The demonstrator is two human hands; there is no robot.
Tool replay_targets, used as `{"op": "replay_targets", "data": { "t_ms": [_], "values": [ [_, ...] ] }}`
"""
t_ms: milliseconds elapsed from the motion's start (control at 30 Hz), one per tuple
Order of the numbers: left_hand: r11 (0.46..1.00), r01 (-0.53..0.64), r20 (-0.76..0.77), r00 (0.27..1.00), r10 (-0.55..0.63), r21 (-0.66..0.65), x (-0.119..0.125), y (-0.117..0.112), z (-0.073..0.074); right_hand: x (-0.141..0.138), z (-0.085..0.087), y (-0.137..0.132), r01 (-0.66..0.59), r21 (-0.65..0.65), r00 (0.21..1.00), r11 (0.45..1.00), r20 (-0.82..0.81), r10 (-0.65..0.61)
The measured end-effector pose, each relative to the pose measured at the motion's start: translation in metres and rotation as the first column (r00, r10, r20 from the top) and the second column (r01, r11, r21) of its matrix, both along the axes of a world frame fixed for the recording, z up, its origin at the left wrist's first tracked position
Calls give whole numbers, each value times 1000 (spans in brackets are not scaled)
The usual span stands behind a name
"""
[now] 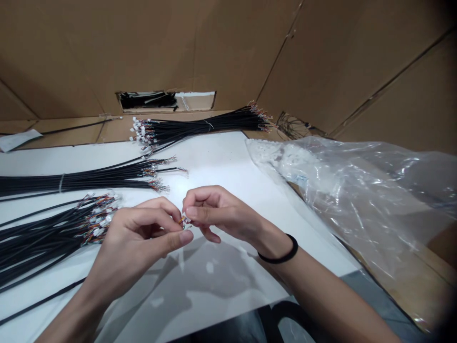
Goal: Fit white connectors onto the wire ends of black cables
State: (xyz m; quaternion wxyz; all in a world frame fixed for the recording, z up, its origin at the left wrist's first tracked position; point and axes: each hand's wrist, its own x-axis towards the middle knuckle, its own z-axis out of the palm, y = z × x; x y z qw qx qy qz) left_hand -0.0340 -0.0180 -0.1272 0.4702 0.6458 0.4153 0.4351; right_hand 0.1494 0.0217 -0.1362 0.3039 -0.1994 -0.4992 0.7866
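Wire end (184,221) is pinched between my hands, right over the white sheet (228,162) on the worktop (71,133); it's tiny, with coloured strands, and the exact tip is hidden by my fingers. Left hand (132,243) is closed on it, thumb and forefinger pinching. Right hand (221,214) is closed on it too, from the other side, with a black hair tie (283,252) on that wrist.

Risks: a hard pull between my hands could snap those thin strands or drag them out of a connector. If my grip slips, the small end could drop into the loose cables (43,247) by my left hand and snag. My left wrist could also catch those cables. The plastic bag (350,190) at right could slide onto the sheet and crowd the work.

Counts: 2 hands, 1 wire end held, 3 cable groups. Of those, 2 are banded bundles, the top bundle (200,126) and the middle bundle (71,182), and 1 is the loose group. Also 1 bag, 1 hair tie. Cables per group: too many and too overlapped to count.
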Motion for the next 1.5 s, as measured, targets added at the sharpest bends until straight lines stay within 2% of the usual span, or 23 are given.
{"op": "replay_targets", "data": {
  "t_ms": [233,400,833,1200,1500],
  "values": [
    [992,20,20,1000,-18,-121,-2,-1,-1,1,0,0,13,27,1000,1000,24,-13],
    [989,21,34,999,-16,-148,-1,0,-3,2,1,1,16,61,999,998,39,-18],
    [990,20,24,1000,-17,-142,2,1,-2,3,4,0,8,105,999,994,50,-13],
    [992,-3,-40,999,-2,-126,-1,2,-2,6,5,1,47,226,979,973,185,-91],
    [985,34,-57,997,-44,-169,2,2,-5,7,6,2,37,230,973,972,212,-88]
  ]
}}
